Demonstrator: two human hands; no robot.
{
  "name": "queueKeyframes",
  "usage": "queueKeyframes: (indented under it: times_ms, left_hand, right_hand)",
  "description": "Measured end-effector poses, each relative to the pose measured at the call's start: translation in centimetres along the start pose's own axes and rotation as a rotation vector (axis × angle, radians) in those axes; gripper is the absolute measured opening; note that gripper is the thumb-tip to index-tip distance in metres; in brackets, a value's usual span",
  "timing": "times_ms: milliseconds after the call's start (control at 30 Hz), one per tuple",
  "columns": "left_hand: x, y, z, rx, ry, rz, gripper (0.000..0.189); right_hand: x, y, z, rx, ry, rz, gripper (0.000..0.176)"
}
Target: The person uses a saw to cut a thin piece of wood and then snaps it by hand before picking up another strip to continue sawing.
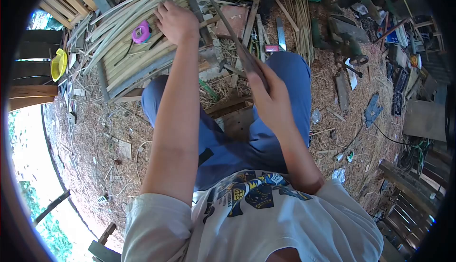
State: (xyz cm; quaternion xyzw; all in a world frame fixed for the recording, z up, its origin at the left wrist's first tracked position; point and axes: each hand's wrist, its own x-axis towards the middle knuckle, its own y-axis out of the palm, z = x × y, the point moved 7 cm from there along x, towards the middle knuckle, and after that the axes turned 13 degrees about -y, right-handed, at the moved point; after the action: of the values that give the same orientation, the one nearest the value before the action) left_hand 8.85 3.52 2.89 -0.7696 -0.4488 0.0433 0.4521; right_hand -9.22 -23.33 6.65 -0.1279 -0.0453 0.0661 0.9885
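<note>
My left hand (178, 23) reaches over a framed wooden panel (105, 79) covered with pale strips. Its fingers are apart and bent down on the strips; whether a strip lies under them is hidden. A pink tape measure (141, 33) rests on the panel beside this hand. My right hand (270, 93) is closed around a long, dark, machete-like knife (236, 40), held above my knees and pointing up and away to the left. Long pale split strips (137, 6) are piled along the panel's far side.
Wood shavings (114, 133) cover the ground. A yellow bowl (59, 65) is at the far left. Thin sticks (301, 22), a metal ruler (280, 33) and a reddish board (232, 21) lie ahead. Machinery with a handwheel (359, 60) stands right, with a cable (387, 136) nearby.
</note>
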Motion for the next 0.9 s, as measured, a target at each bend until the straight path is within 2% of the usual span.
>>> queueKeyframes:
  times_ms: [100, 233, 267, 467, 567, 667, 767, 900]
  left_hand:
    - [-0.2, 0.2, 0.1, 0.063, 0.056, -0.178, 0.029]
    - [-0.1, 0.1, 0.1, 0.010, -0.007, -0.006, 0.034]
    - [-0.2, 0.0, 0.1, 0.011, -0.008, -0.004, 0.034]
    - [0.1, 0.3, 0.1, 0.019, 0.003, 0.001, 0.032]
    - [0.4, -0.1, 0.0, 0.020, -0.007, 0.019, 0.032]
    - [-0.1, 0.2, -0.2, 0.045, 0.033, -0.002, 0.031]
    - [-1.2, -0.3, -0.3, 0.049, 0.068, -0.034, 0.031]
    - [-0.1, -0.2, 0.1, 0.045, 0.041, -0.008, 0.032]
  right_hand:
    - [-3.3, -1.5, 0.9, 0.007, 0.021, 0.022, 0.055]
    - [2.2, 0.6, -0.3, 0.072, 0.027, 0.028, 0.054]
    - [3.4, 1.1, -0.5, 0.077, 0.019, 0.038, 0.054]
    - [-3.2, -1.9, 0.8, -0.046, -0.112, -0.038, 0.052]
    - [1.5, 0.4, 0.2, -0.024, -0.093, -0.027, 0.052]
    - [1.1, 0.4, -0.2, 0.055, 0.065, 0.008, 0.054]
    - [-0.2, 0.1, 0.0, 0.113, 0.044, -0.047, 0.056]
    - [2.5, 2.3, 0.1, 0.137, -0.026, -0.076, 0.056]
